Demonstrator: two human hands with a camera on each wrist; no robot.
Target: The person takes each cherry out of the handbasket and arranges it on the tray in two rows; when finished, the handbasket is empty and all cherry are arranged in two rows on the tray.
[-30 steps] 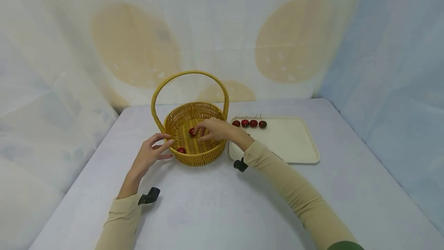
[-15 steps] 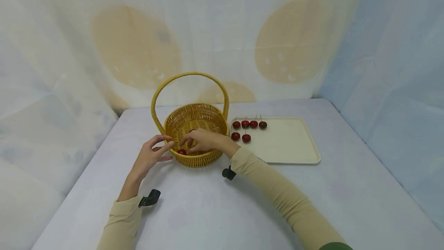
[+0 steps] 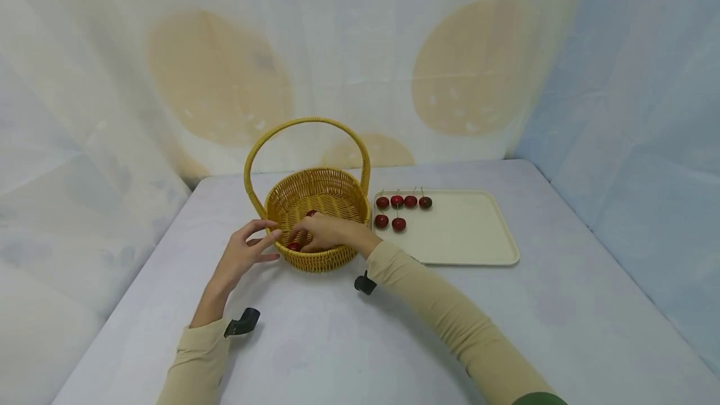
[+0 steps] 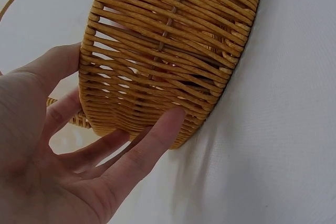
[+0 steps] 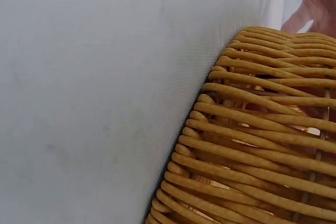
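A yellow wicker basket [image 3: 315, 259] with a tall arched handle stands left of centre in the head view. My left hand [image 3: 240, 254] holds it at the left side. In the left wrist view, the thumb lies at the rim and the fingers [image 4: 142, 153] rest against the woven outer wall. My right hand [image 3: 323, 233] reaches down inside the basket, its curled fingers around a dark red cherry [image 3: 294, 246] near the front left wall. That cherry is partly hidden by them. Just behind this hand, another cherry [image 3: 311, 212] shows on the basket floor. The right wrist view shows mostly basket wall [image 5: 262, 129].
Right of the basket lies a cream rectangular tray [image 3: 458, 230]. Several stemmed cherries [image 3: 410, 201] form a back row at its left end, with two more cherries [image 3: 399, 224] in front. The white-covered table [image 3: 349, 330] backs onto a patterned curtain [image 3: 349, 67].
My right hand has left the cherry at the middle of the basket and moved forward-left, down to the one by the front wall. The left hand stays in place.
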